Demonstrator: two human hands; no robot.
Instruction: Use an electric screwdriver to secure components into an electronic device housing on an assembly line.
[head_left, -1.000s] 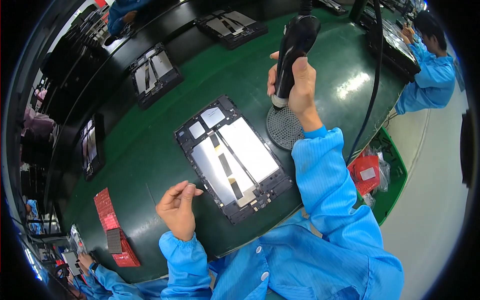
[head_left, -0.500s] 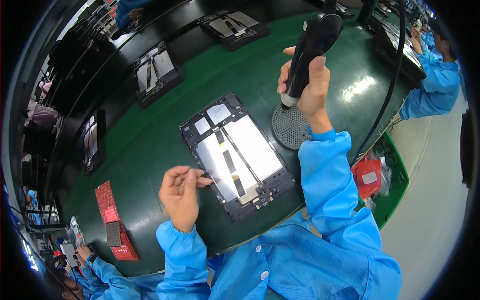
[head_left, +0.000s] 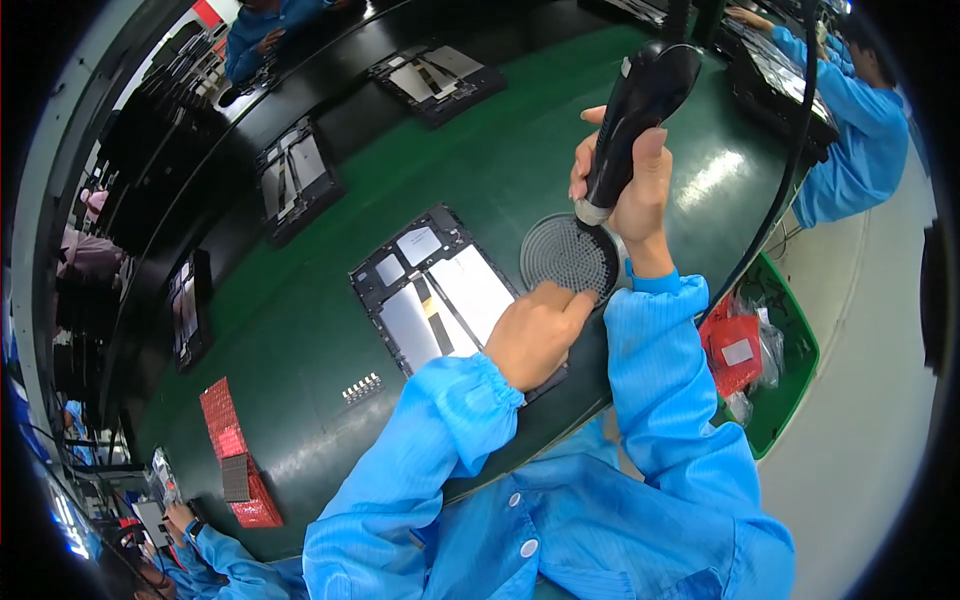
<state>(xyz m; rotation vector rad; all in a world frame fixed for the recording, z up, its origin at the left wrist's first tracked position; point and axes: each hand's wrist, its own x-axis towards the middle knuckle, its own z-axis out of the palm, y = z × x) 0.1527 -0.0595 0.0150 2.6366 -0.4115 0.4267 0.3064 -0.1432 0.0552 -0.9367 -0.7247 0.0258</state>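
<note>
My right hand grips a black electric screwdriver upright, its tip down at a round, dark grey perforated tray. Reaching across my body, my left hand has its fingers curled at the tray's near edge; the fingertips and anything between them are hidden. Below that hand lies an open tablet with a black frame and silver batteries, its near right part covered by my hand and sleeve. A short row of small metallic pieces rests left of the tablet.
More opened tablets line the far side of the green table. Red bubble wrap lies at the left. A black cable hangs at the right, above a green bin with red bags. Co-workers sit at both sides.
My left hand has moved right, from the tablet's left edge across to the round tray. The row of metallic pieces is now visible. My right hand still holds the screwdriver over the tray.
</note>
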